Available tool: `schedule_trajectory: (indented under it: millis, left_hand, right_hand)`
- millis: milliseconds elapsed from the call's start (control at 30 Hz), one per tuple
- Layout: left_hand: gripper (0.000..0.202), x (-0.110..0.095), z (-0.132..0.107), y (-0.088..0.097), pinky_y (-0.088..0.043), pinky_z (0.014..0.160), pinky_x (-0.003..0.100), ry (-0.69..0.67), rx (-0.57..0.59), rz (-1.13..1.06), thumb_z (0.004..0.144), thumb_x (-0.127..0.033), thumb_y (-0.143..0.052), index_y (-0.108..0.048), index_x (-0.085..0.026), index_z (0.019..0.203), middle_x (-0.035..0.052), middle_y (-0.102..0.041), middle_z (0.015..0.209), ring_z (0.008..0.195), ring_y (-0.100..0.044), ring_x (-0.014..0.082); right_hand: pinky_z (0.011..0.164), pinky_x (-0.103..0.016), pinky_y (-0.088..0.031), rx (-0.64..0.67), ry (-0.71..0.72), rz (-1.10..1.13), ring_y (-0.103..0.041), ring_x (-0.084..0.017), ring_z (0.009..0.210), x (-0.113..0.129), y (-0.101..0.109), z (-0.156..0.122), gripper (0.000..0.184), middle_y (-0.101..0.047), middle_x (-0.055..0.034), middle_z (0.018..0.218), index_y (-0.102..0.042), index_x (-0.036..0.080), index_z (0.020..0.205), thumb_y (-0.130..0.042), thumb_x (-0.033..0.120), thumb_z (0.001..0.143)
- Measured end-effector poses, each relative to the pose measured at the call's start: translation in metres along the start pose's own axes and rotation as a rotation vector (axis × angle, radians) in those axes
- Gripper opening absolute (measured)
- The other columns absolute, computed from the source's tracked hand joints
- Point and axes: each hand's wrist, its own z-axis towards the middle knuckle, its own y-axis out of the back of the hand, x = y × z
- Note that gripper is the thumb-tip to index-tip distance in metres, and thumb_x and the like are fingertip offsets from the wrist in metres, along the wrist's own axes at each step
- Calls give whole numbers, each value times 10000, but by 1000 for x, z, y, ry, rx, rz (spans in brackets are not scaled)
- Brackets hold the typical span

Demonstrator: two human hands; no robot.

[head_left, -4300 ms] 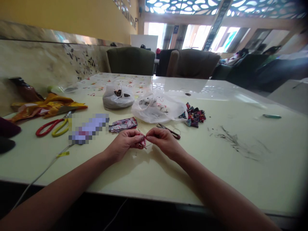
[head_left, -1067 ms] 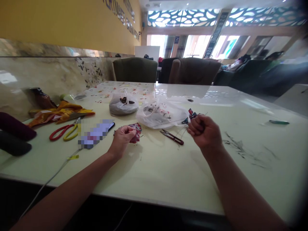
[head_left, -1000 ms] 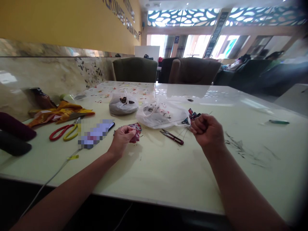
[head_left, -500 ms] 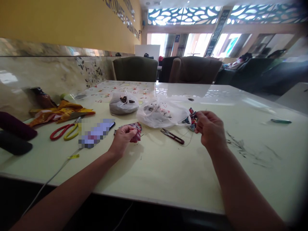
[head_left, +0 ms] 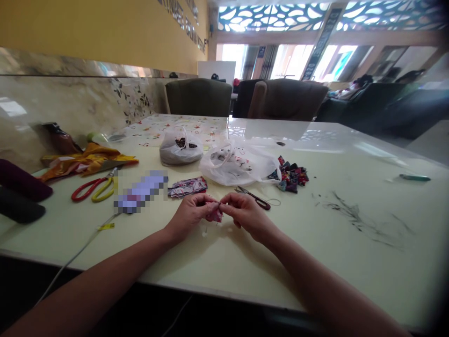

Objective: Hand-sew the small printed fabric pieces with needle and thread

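My left hand (head_left: 189, 216) pinches a small red patterned fabric piece (head_left: 214, 216) above the table's near middle. The fingertips of my right hand (head_left: 249, 217) are closed on the same piece's upper edge, meeting the left fingers; whether a needle is there I cannot make out. Just behind my left hand lies a stack of patterned fabric pieces (head_left: 188, 186). Thread snips (head_left: 261, 202) rest beyond my right hand, a loose thread beside them. A heap of small dark patterned fabric pieces (head_left: 296, 177) sits farther back on the right.
Two white plastic bags (head_left: 242, 169) (head_left: 171, 152) stand behind the hands. To the left are a phone (head_left: 142, 192) with a cable, red-and-yellow scissors (head_left: 103, 188), orange cloth (head_left: 93, 159) and dark rolls (head_left: 23, 187). Loose threads (head_left: 351, 217) and a green object (head_left: 415, 178) lie right.
My right hand has come left from the fabric heap to meet my left hand. My left hand has moved right and nearer, away from the stack, with a fabric piece.
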Motion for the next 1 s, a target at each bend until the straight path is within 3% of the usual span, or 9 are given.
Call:
schedule_trajectory:
  millis: [167, 333, 400, 600, 733, 1000]
  left_hand:
    - [202, 0, 0, -1, -463, 633, 236, 40, -16, -64, 806, -342, -722, -714, -140, 804, 43, -710, 709, 611, -574, 107]
    - [208, 1, 1, 0, -479, 638, 260, 72, -78, -86, 776, -352, -744, -745, -155, 843, 50, -718, 731, 621, -613, 132]
    - [215, 0, 1, 1, -480, 619, 262, 86, -118, -73, 757, -355, -757, -754, -158, 843, 54, -724, 730, 615, -620, 139]
    - [200, -4, 1, 0, -474, 601, 251, 102, -190, -44, 727, -336, -782, -765, -164, 826, 45, -730, 728, 595, -610, 124]
    - [178, -4, 0, -1, -470, 599, 244, 98, -191, -69, 726, -320, -782, -763, -165, 811, 34, -722, 708, 584, -600, 116]
    - [171, -4, 1, 0, -466, 584, 238, 85, -190, -69, 724, -315, -778, -762, -169, 812, 25, -710, 690, 569, -581, 110]
  right_hand:
    - [402, -203, -297, -43, -3, 21, -391, -67, 462, 1, -2, -1, 248, -500, 44, 599, -565, 175, 692, -651, 383, 796]
    - [455, -221, -325, -103, 72, -135, -390, -94, 485, -1, 0, -3, 169, -441, 65, 610, -547, 217, 919, -509, 381, 918]
    - [522, -236, -354, -146, 145, -222, -424, -113, 545, -2, 2, -3, 142, -445, 53, 627, -523, 222, 916, -453, 340, 952]
    - [686, -276, -371, -219, 335, -491, -503, -145, 740, 6, 3, -4, 160, -526, -16, 783, -607, 185, 731, -570, 189, 887]
    - [679, -276, -367, -228, 331, -532, -520, -150, 742, 6, 1, -5, 141, -534, -19, 763, -681, 184, 759, -602, 165, 874]
    - [646, -266, -371, -209, 338, -552, -539, -144, 706, 5, 0, -5, 146, -562, -17, 738, -686, 186, 758, -599, 147, 869]
